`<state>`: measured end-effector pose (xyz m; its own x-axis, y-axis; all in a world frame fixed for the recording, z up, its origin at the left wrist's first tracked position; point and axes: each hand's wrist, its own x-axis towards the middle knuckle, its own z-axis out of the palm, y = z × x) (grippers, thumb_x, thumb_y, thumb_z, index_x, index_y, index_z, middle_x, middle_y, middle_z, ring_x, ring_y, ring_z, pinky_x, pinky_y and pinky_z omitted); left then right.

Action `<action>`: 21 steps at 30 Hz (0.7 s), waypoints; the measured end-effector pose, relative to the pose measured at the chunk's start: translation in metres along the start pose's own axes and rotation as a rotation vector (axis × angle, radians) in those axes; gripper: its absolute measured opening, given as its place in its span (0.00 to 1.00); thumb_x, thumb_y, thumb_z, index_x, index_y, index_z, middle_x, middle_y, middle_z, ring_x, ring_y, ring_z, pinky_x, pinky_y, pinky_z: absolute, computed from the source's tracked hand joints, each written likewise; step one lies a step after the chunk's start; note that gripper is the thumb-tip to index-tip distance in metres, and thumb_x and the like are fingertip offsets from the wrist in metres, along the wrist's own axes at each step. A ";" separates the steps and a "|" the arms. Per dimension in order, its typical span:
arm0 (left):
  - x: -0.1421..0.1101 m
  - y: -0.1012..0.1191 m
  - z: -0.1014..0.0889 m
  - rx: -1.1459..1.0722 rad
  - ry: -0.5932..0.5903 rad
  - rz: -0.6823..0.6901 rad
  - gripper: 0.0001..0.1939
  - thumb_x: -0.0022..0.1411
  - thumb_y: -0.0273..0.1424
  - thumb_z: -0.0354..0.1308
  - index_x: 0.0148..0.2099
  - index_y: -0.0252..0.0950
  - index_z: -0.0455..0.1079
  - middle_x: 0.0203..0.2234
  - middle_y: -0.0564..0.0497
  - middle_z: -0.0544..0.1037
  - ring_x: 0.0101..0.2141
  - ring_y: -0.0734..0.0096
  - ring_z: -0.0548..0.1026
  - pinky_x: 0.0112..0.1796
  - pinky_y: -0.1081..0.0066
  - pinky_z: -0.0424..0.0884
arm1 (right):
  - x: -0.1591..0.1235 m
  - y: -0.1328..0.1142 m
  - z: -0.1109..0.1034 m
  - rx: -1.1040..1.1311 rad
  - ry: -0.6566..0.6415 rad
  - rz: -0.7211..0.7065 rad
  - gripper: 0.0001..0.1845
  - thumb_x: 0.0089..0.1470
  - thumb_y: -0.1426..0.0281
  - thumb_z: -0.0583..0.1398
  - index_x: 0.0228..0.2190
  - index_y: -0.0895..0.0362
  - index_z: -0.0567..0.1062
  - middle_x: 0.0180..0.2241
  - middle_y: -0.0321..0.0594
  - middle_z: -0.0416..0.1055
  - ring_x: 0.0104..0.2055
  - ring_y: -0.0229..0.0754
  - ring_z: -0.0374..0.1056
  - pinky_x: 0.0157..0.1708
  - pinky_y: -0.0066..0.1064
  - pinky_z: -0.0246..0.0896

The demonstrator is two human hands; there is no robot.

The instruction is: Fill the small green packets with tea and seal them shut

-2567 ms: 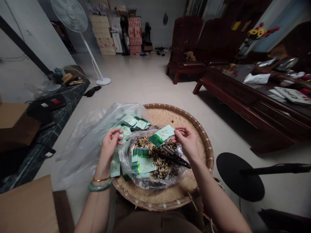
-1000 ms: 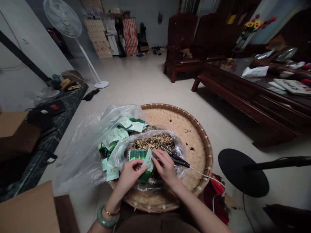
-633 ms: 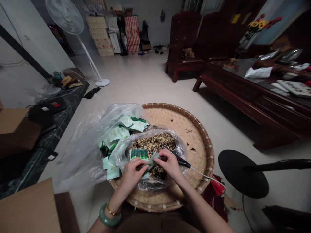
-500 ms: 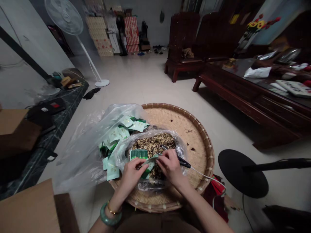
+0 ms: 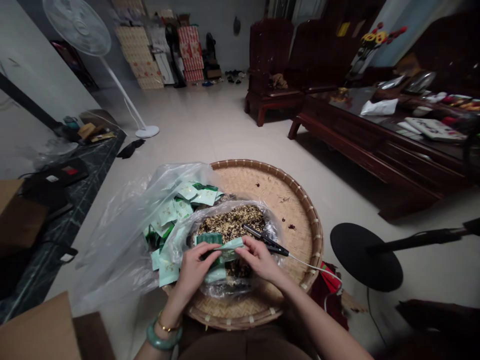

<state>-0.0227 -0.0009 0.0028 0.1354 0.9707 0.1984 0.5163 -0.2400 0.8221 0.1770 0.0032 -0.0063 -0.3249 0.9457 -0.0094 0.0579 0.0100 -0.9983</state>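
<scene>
L hand (image 5: pixel 194 272), R hand (image 5: pixel 258 260) closer together now, green/white sachet (image 5: pixel 228 251) flat btwn.

From where I stood, nothing could be read anywhere in the room. The pale green and dark green sachets (image 5: pixel 168 212) carried small gold-toned printing, too small to make out as words. The stacked cartons (image 5: pixel 189 54) against the far wall bore red and tan patterns, with no legible lettering. A booklet (image 5: pixel 430 128) on the dark wooden table had a printed cover, too blurred to read, and a black case (image 5: pixel 54 180) showed only a tiny red-and-white label.
</scene>
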 end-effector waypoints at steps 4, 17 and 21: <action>0.003 0.000 -0.002 0.097 -0.059 0.139 0.11 0.63 0.35 0.55 0.41 0.37 0.76 0.31 0.48 0.79 0.32 0.67 0.76 0.35 0.69 0.73 | 0.002 -0.006 0.000 0.086 -0.126 0.067 0.13 0.53 0.59 0.59 0.27 0.57 0.72 0.23 0.31 0.63 0.24 0.33 0.54 0.24 0.25 0.50; -0.019 0.006 0.011 0.483 -0.068 0.559 0.20 0.63 0.24 0.52 0.57 0.34 0.63 0.46 0.44 0.75 0.45 0.59 0.67 0.46 0.59 0.68 | -0.018 0.011 0.024 0.341 0.042 0.191 0.24 0.50 0.49 0.59 0.28 0.58 0.78 0.24 0.34 0.70 0.29 0.38 0.61 0.35 0.29 0.56; -0.023 0.004 0.013 0.533 -0.085 0.552 0.21 0.62 0.24 0.53 0.58 0.33 0.63 0.49 0.42 0.74 0.47 0.56 0.66 0.46 0.56 0.69 | -0.025 0.015 0.032 0.368 0.114 0.183 0.23 0.48 0.49 0.60 0.30 0.58 0.78 0.26 0.36 0.73 0.31 0.40 0.64 0.37 0.31 0.60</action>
<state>-0.0130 -0.0247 -0.0060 0.5452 0.7099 0.4458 0.6897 -0.6821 0.2428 0.1556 -0.0313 -0.0229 -0.2326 0.9512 -0.2025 -0.2426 -0.2584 -0.9351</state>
